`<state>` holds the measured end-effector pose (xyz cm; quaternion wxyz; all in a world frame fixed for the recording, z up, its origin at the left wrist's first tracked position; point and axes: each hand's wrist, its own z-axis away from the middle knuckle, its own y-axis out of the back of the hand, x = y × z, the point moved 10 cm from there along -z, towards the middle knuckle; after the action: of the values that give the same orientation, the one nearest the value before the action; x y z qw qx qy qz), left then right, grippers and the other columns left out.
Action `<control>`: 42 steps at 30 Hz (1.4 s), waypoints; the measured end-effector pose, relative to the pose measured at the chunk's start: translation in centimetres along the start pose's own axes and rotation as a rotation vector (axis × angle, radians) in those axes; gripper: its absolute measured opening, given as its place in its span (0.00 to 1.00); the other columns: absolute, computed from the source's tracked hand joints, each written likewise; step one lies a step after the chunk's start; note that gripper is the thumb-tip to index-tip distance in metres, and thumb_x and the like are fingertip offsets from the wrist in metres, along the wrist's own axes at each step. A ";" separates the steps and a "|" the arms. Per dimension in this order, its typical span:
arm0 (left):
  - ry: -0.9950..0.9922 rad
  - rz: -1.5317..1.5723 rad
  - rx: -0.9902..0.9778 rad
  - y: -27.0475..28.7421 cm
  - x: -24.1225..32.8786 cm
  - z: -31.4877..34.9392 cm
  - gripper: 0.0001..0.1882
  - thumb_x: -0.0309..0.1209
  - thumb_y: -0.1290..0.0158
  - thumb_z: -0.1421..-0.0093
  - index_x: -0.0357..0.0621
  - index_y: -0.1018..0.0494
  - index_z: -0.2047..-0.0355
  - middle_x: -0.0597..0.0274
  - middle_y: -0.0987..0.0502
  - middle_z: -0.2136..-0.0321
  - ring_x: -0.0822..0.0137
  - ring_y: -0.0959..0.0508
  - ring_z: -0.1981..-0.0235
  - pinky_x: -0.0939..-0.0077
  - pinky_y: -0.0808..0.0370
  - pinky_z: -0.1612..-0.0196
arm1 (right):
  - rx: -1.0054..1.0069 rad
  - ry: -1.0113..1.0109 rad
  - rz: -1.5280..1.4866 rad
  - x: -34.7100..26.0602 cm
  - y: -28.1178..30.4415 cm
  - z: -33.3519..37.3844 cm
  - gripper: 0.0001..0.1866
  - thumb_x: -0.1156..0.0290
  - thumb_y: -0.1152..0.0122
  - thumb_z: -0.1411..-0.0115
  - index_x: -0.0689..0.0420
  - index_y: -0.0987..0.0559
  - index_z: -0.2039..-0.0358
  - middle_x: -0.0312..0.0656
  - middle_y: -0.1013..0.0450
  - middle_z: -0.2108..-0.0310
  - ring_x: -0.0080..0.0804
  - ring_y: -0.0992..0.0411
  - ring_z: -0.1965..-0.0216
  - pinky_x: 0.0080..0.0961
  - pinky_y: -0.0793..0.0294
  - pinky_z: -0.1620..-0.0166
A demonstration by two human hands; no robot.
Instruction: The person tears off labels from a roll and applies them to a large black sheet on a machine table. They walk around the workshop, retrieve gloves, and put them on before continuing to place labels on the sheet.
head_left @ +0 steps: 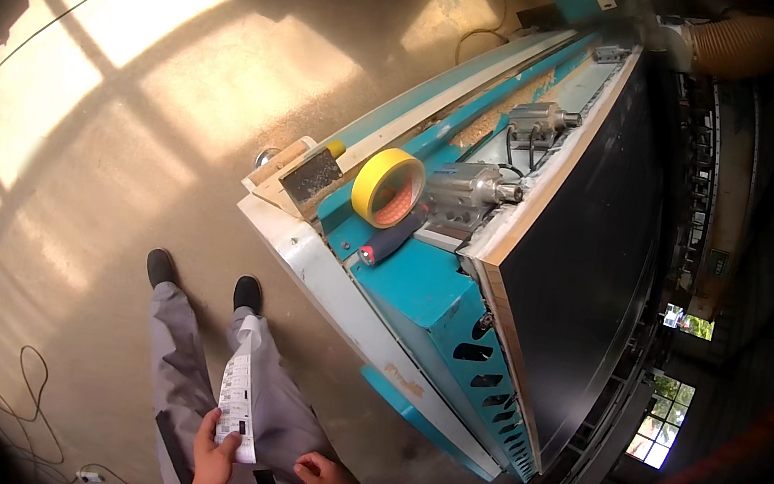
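My left hand point(215, 453) pinches the near end of a long strip of white printed labels point(240, 386). The strip hangs away from me, over my grey trouser legs, and its far end narrows and folds near my shoe. My right hand point(325, 476) is to the right of it, in front of my body and apart from the strip. Its fingers are loosely bent and nothing shows in them.
At the right stands a blue and white machine point(420, 288) with a large black panel point(588, 254). On it lie a yellow tape roll point(378, 186), a dark-handled tool point(392, 239) and metal cylinders point(466, 189). A cable point(30, 388) runs across the floor at the left.
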<state>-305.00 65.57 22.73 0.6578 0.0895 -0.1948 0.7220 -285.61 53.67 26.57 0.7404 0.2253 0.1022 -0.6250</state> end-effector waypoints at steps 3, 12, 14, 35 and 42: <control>0.046 0.037 0.008 1.8 0.4 -1.5 0.29 0.16 0.51 0.45 0.28 0.42 0.42 0.53 0.27 0.54 0.67 0.25 0.58 0.76 0.27 0.56 | -0.024 -0.088 0.050 1.6 -3.4 0.1 0.13 0.62 0.39 0.41 0.58 0.23 0.63 0.38 0.23 0.71 0.24 0.26 0.70 0.22 0.27 0.64; 0.114 0.074 0.097 8.5 -0.7 -3.6 0.32 0.16 0.52 0.45 0.31 0.45 0.40 0.54 0.29 0.53 0.67 0.26 0.56 0.76 0.27 0.55 | 0.087 -0.163 0.192 1.3 -4.8 -0.6 0.13 0.60 0.38 0.43 0.57 0.21 0.66 0.40 0.23 0.72 0.29 0.25 0.72 0.25 0.26 0.65; 0.122 0.088 0.100 8.2 0.4 -3.6 0.32 0.16 0.51 0.45 0.31 0.45 0.39 0.54 0.29 0.53 0.67 0.26 0.57 0.77 0.27 0.56 | 0.083 -0.163 0.188 1.3 -4.9 -0.6 0.13 0.61 0.37 0.43 0.57 0.21 0.65 0.39 0.23 0.73 0.26 0.25 0.73 0.24 0.27 0.66; -0.488 0.160 -0.076 0.7 25.3 6.1 0.36 0.26 0.47 0.39 0.31 0.53 0.36 0.50 0.34 0.45 0.65 0.31 0.47 0.73 0.34 0.45 | -0.006 0.332 -0.359 -27.9 0.0 -1.9 0.17 0.68 0.40 0.42 0.63 0.27 0.54 0.40 0.28 0.63 0.20 0.31 0.65 0.19 0.30 0.61; -0.779 -0.079 -0.243 -3.1 30.5 16.1 0.39 0.26 0.45 0.41 0.33 0.54 0.35 0.48 0.35 0.45 0.63 0.30 0.47 0.70 0.32 0.46 | 0.085 0.904 -0.174 -40.1 3.9 9.3 0.24 0.67 0.36 0.47 0.63 0.28 0.50 0.48 0.31 0.52 0.33 0.30 0.55 0.26 0.29 0.53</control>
<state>-307.57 87.25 49.60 0.5679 0.2851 -0.5096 0.5800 -291.01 85.15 52.90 0.5564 0.4960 0.4075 -0.5276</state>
